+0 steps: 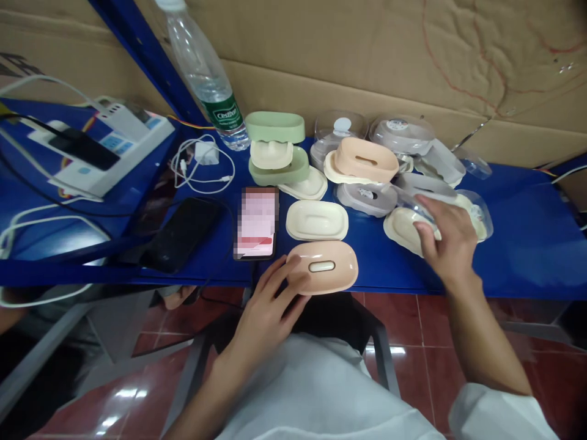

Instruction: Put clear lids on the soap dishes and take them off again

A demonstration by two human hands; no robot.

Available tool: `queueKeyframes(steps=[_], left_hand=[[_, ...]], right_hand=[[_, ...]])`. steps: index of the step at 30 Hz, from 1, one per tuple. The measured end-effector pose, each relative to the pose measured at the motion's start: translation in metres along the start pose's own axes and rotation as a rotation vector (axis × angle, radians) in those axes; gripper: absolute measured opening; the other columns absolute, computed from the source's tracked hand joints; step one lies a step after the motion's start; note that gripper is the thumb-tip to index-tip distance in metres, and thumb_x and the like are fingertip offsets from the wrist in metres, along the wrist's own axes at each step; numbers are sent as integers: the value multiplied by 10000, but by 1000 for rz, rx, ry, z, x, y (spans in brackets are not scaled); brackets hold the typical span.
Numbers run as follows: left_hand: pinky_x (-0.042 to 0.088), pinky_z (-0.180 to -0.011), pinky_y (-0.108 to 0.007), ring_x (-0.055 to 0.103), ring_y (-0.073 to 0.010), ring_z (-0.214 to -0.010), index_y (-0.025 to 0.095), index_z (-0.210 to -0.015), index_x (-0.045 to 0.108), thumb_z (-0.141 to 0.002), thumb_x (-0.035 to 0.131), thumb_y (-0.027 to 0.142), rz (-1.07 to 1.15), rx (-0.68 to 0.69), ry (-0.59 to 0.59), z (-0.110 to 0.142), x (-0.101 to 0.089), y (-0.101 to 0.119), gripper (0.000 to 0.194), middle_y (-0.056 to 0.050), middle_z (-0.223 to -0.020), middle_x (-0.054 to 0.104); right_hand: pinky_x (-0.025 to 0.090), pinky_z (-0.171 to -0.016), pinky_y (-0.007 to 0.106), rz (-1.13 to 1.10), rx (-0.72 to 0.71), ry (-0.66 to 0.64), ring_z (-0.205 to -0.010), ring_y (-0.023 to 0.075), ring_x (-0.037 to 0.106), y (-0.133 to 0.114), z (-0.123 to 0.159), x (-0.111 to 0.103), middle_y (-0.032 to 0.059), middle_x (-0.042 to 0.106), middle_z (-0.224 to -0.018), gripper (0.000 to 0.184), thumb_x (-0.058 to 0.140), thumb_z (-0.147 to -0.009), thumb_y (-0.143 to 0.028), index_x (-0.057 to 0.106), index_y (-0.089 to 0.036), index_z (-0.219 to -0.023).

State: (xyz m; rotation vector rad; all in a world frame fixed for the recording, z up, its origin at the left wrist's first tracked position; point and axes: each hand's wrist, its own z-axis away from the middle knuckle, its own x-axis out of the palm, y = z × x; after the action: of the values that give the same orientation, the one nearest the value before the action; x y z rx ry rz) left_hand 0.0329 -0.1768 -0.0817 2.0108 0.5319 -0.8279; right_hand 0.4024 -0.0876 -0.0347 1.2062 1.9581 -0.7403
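Observation:
My left hand (275,299) grips the left end of a peach oval dish (342,281) at the table's front edge, fingers over its rim. The dish has a slot in its middle with something cream-coloured showing through. Just behind it lies a cream oval tray (317,221) with a raised rim. Off to the right, my right hand (447,238) has thumb and index finger closing around a clear plastic cover (415,205), partly blurred. Under that hand lies another cream oval piece (403,227), its right part hidden by the fingers.
Green and cream oval containers (277,131) are stacked behind, near a water bottle (215,91). A peach container (364,160) and several clear covers (403,131) crowd the back. Left are a lit phone (257,223), a dark phone (186,232), a charger (206,153) and a power strip (117,150).

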Motion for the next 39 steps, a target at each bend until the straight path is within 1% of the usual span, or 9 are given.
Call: queueKeyframes(steps=[3, 6, 12, 19, 23, 29, 33, 36, 39], left_hand=[[581, -1177, -519, 590, -325, -1456, 301, -1428, 606, -1010, 711, 183, 19, -90, 19, 2, 2, 1, 447, -127, -1660, 453], [591, -1156, -516, 619, -324, -1425, 312, -1524, 515, -998, 738, 221, 61, -158, 37, 3, 4, 0, 578, -155, -1688, 390], [546, -1193, -553, 539, -344, -1513, 307, -1664, 303, -1009, 739, 267, 79, -126, 36, 3, 4, -4, 788, -177, -1654, 477], [566, -1182, -508, 563, -328, -1498, 331, -1585, 451, -1047, 689, 307, 65, -134, -17, 2, 1, -5, 590, -148, -1685, 441], [548, -1204, -515, 532, -330, -1529, 314, -1546, 481, -1047, 684, 274, 94, -126, -19, 1, 1, -5, 540, -144, -1707, 421], [553, -1199, -484, 545, -314, -1519, 278, -1535, 480, -1039, 699, 277, 141, -116, -20, 0, 5, -4, 542, -156, -1694, 452], [558, -1193, -506, 582, -314, -1485, 302, -1518, 512, -1053, 682, 331, 130, -160, -17, 0, 4, -5, 496, -127, -1664, 500], [556, -1198, -506, 589, -308, -1477, 318, -1529, 513, -1054, 682, 344, 126, -177, -21, -1, 3, -6, 505, -113, -1641, 525], [552, -1202, -505, 583, -307, -1482, 325, -1545, 500, -1044, 699, 327, 134, -162, -15, -1, 2, -7, 539, -115, -1647, 516]], right_hand=[[521, -1087, 478, -102, -46, 81, -1255, 320, 714, -55, 20, 4, 120, 753, -1362, 491, 570, -1087, -357, 575, -247, -1565], [520, -1039, 450, -181, -179, 28, -1191, 296, 739, -95, 27, 14, 99, 789, -1280, 576, 689, -1037, -314, 536, -259, -1590], [463, -1060, 443, -249, -332, -77, -1141, 248, 745, -131, 19, 28, 66, 819, -1204, 376, 755, -1008, -293, 691, -250, -1375], [437, -1107, 415, -254, -443, -203, -1313, 216, 666, -133, 26, 27, 39, 765, -1374, 354, 723, -1034, -293, 699, -258, -1386], [436, -1094, 378, -228, -465, -191, -1315, 180, 656, -129, 33, 29, 9, 775, -1356, 391, 691, -1052, -250, 673, -311, -1438], [452, -1085, 343, -188, -546, -163, -1306, 165, 658, -126, 30, 24, 6, 795, -1306, 339, 581, -1089, -166, 726, -281, -1372], [446, -1139, 335, -229, -562, -191, -1365, 157, 636, -123, 33, 26, 6, 781, -1343, 444, 670, -1032, -138, 685, -300, -1445], [391, -1257, 451, -288, -457, -184, -1453, 209, 588, -118, 39, 32, -2, 757, -1388, 507, 750, -1004, -236, 647, -374, -1481], [364, -1288, 637, -337, -318, -253, -1604, 339, 406, -112, 40, 36, 65, 627, -1567, 601, 779, -981, -379, 583, -380, -1549]])
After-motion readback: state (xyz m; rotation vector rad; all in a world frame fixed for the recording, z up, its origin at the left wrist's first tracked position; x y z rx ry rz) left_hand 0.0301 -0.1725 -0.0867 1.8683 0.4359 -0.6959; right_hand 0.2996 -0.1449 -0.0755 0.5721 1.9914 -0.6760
